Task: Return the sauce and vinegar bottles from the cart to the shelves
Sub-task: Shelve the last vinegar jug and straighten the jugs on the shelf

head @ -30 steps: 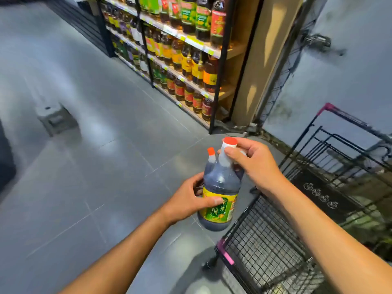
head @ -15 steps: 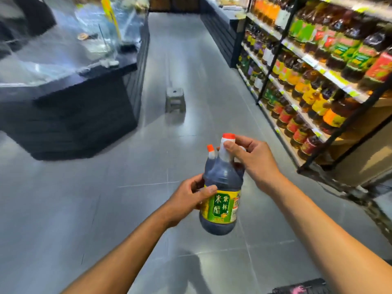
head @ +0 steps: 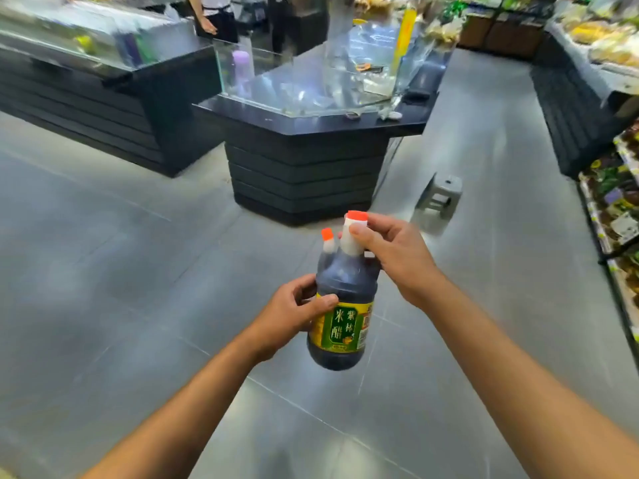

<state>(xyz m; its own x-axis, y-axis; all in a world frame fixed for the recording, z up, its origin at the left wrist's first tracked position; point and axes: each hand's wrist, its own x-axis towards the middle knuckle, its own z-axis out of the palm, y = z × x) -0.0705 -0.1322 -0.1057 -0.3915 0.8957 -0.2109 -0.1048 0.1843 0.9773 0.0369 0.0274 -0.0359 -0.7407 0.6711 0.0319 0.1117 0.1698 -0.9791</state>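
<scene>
I hold a dark vinegar bottle (head: 342, 305) with a green and yellow label upright in front of me, above the grey floor. It has a white neck with an orange cap. A second, smaller orange-capped bottle (head: 326, 242) sits right behind it on the left, mostly hidden. My left hand (head: 294, 314) grips the bottle's left side at the label's top. My right hand (head: 390, 252) pinches the white neck and the handle from the right. The shelves (head: 619, 216) with bottles show only at the far right edge. The cart is out of view.
A black display counter (head: 304, 157) with glass cases stands ahead, a longer one (head: 86, 98) to its left. A small grey stool (head: 441, 195) sits on the floor in the aisle to the right. A person (head: 216, 15) stands behind the counters.
The view has swung left: the cart and most of the shelves have left the frame, and the counters now fill the background. Both hands keep the same grip on the bottle.
</scene>
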